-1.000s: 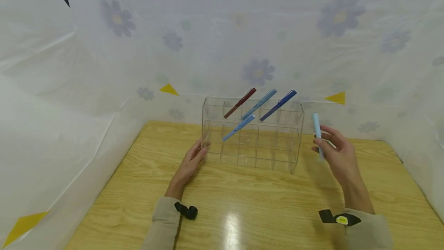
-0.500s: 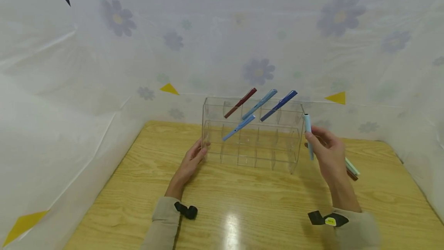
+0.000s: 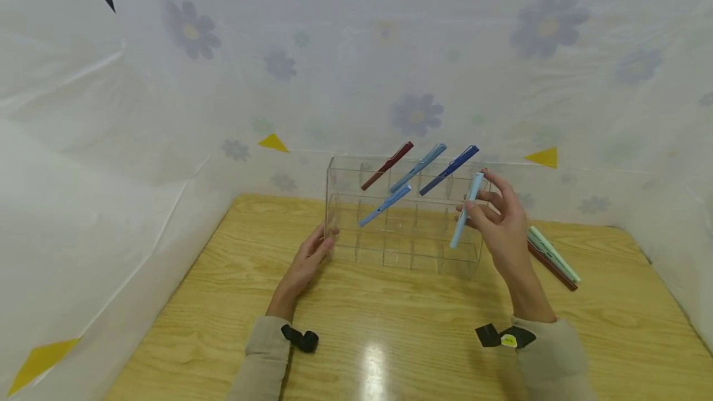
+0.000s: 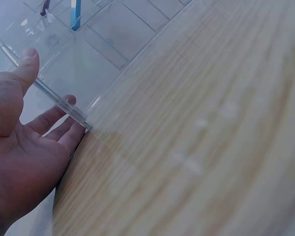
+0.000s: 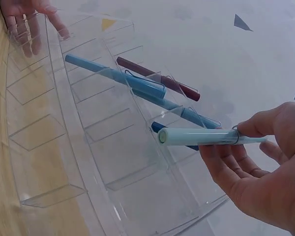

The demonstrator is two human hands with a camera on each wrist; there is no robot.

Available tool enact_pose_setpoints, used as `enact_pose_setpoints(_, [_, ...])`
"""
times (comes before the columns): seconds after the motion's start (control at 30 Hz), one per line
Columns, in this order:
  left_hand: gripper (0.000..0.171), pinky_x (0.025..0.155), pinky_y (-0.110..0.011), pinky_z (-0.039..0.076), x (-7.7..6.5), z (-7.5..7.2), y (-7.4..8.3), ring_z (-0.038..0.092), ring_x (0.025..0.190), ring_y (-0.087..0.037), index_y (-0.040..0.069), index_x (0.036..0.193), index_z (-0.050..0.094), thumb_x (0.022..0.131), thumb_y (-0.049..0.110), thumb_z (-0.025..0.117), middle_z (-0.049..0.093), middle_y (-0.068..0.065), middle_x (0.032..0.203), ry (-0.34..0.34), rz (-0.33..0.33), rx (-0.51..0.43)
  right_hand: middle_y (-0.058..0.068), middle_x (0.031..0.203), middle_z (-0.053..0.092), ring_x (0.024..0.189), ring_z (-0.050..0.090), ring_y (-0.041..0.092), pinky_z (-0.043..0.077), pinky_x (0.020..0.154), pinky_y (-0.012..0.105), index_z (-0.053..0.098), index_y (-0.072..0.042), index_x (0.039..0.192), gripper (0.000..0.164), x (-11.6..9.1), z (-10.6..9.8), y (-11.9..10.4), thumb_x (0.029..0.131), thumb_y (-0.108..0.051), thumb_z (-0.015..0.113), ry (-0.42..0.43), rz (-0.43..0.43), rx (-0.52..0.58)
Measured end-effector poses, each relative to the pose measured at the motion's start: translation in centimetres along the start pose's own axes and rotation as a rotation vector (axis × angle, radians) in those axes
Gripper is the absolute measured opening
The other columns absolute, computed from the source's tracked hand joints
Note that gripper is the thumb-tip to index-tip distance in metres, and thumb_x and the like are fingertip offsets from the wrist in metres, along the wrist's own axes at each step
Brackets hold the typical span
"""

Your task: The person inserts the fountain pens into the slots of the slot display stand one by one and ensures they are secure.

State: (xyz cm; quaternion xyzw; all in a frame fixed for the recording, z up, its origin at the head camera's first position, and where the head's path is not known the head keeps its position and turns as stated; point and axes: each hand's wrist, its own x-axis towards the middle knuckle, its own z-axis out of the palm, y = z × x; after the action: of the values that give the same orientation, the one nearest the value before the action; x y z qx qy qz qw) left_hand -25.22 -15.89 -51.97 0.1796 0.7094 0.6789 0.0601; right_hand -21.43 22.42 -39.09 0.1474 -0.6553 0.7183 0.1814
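A clear tiered pen rack (image 3: 398,260) with dividers stands on the table. My left hand (image 3: 301,265) grips its left side; the left wrist view has the thumb on one side of the edge panel and the fingers (image 4: 49,118) on the other. My right hand (image 3: 505,234) pinches a pale blue pen (image 3: 466,210) by its middle, tilted, before the rack's right end. In the right wrist view this pen (image 5: 196,136) has its clip near the thumb. On the upper tier lean a dark red pen (image 3: 387,166), a light blue pen (image 3: 418,168) and a dark blue pen (image 3: 449,170). Another light blue pen (image 3: 384,206) leans lower.
Right of the rack, a pale green pen (image 3: 554,255) and a brownish-red pen (image 3: 553,267) lie side by side on the wooden table (image 3: 356,320). A flowered plastic sheet (image 3: 345,79) hangs behind the table.
My right hand has carried the pale blue pen leftward to the front of the rack, tilting it. The two pens on the table have come into view. My left hand stays put.
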Motion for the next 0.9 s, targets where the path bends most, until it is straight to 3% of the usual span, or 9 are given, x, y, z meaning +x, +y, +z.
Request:
enact_pose_setpoints(0.17, [0.055,0.115,-0.062,0.028,0.1,0.0,0.0,0.035,0.148,-0.038,0.024,0.164,0.028,0.112,0.024,0.046,0.040,-0.023,0.157,-0.001,0.005,-0.001,0.031,0.115,0.054,0.091,0.075,0.020,0.059,0.079,0.038,0.041,-0.014,0.157,0.061,0.8,0.9,-0.1,0.101,0.004,0.060,-0.025,-0.035,0.023])
enact_pose_setpoints(0.4, [0.056,0.114,-0.064,0.028,0.1,0.0,-0.1,0.034,0.148,-0.039,0.025,0.164,0.027,0.112,0.024,0.046,0.040,-0.023,0.157,-0.005,0.004,-0.002,0.019,0.106,0.066,0.091,0.073,0.022,0.059,0.081,0.037,0.050,-0.010,0.149,0.053,1.6,2.0,-0.3,0.099,0.001,0.065,0.060,-0.053,-0.005])
enact_pose_setpoints(0.6, [0.055,0.114,-0.063,0.029,0.1,0.0,-0.2,0.035,0.147,-0.039,0.025,0.164,0.028,0.112,0.025,0.046,0.041,-0.022,0.157,-0.001,-0.003,0.000,0.020,0.101,0.065,0.086,0.073,0.023,0.059,0.080,0.037,0.047,0.002,0.145,0.051,2.6,2.8,0.2,0.097,0.003,0.066,0.104,-0.103,0.029])
enact_pose_setpoints(0.9, [0.055,0.113,-0.064,0.029,0.1,0.0,-0.2,0.035,0.147,-0.038,0.025,0.164,0.029,0.112,0.024,0.047,0.042,-0.021,0.156,-0.004,0.002,-0.009,0.029,0.108,0.065,0.090,0.072,0.019,0.059,0.077,0.032,0.050,0.005,0.140,0.048,3.4,3.7,0.9,0.096,0.000,0.070,0.163,-0.131,-0.026])
